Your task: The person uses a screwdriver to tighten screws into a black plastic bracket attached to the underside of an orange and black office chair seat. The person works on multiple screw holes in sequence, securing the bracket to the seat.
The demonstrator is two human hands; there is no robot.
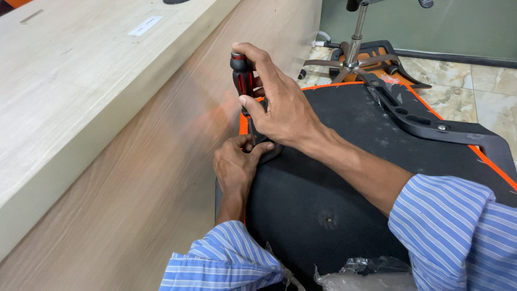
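My right hand (280, 102) grips a screwdriver (242, 81) with a black and red handle, held upright with its shaft pointing down. My left hand (237, 164) pinches around the shaft's tip where it meets the underside of a black chair seat (334, 183) with orange trim. The tip and any screw are hidden by my left fingers. Both arms wear blue striped sleeves. A black armrest bracket (431, 124) is fixed along the seat's far right side.
A light wooden desk panel (140, 178) rises close on the left, with the desk top (64, 70) above it. A chair base with a metal post (353, 48) lies on the marble floor (463, 91) behind. Crumpled clear plastic (366, 275) sits at the near edge.
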